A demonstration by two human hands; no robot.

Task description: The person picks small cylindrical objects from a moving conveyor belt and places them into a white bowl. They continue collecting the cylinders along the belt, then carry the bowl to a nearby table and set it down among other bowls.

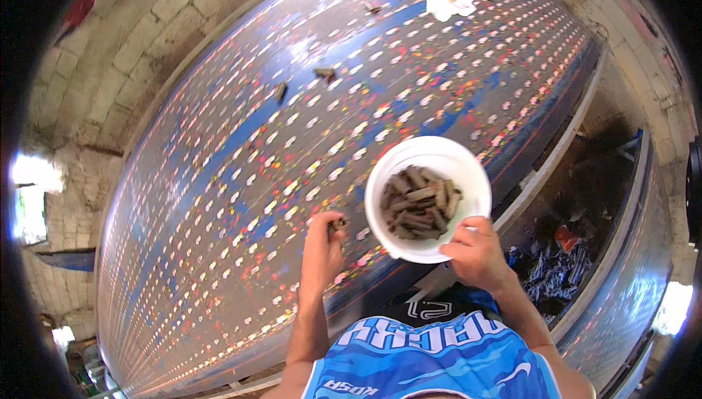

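A round white plastic bucket point(386, 156) is in front of me, over the near edge of a long table. In it lie several short grey-brown sticks or rolled tubes point(420, 202), heaped loosely. My right hand point(474, 253) grips the bucket's near right rim, thumb over the edge. Left of the bucket, my left hand point(324, 242) is closed round a few short brown pieces point(337, 225) like those inside; their ends show at the fingertips. That hand is above the tabletop, apart from the bucket.
The long dark tabletop point(219, 231) has blue stains and rows of small white, red and yellow bits. Two brown pieces point(325, 73) point(281, 91) and a crumpled white sheet point(450, 3) lie on it. To my right, a trough point(559, 267) holds scraps; block walls point(175, 15) stand behind.
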